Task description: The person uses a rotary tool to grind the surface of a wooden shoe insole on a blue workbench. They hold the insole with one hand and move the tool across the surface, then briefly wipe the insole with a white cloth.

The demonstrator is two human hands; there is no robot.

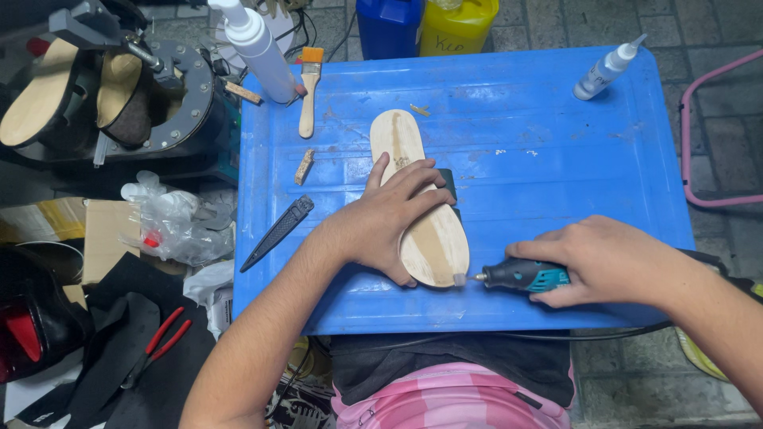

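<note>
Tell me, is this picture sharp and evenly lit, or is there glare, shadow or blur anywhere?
Head view: mostly sharp and evenly lit; soft sheen on the blue table, faint shadow under the left hand on the wooden sole; the right hand and rotary tool look crisp; the left edge falls dim.

I note a blue table [556,159], pale tan wooden insole [413,199], teal-and-black rotary tool [524,276]. Black knife sheath [278,232]; brush [309,87] with orange band; red-handled pliers [155,343]; pink checked cloth [453,397].
</note>
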